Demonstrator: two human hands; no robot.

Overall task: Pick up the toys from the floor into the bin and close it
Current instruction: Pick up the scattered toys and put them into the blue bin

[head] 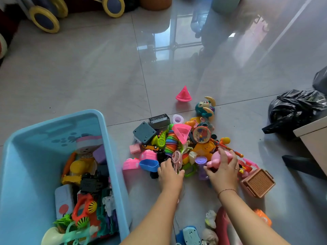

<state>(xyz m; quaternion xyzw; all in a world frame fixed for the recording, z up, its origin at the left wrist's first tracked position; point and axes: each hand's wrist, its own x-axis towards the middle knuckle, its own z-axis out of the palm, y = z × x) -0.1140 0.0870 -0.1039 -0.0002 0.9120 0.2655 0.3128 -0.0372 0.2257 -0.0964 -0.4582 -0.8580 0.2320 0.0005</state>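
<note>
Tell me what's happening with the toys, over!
Right hand grips pink toy. Left hand in pile, grip unclear. Bin open, part full. Many toys on floor.

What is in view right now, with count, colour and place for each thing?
bin: one, light blue, floor left, open, part full of toys
toy pile: many, mixed colours, floor centre, beside bin
boat toy: one, pink, alone beyond the pile
monkey toy: one, teal, pile's far edge
basket: one, brown, right of pile
loose toys: several, mixed, floor at bottom edge
bag: one or two, black, floor right
wheels: three, yellow-rimmed, top left
pink toy: one, pink, pile's near right, held
left hand: one, on pile's near edge, grasp unclear
right hand: one, fingers curled round pink toy
</note>
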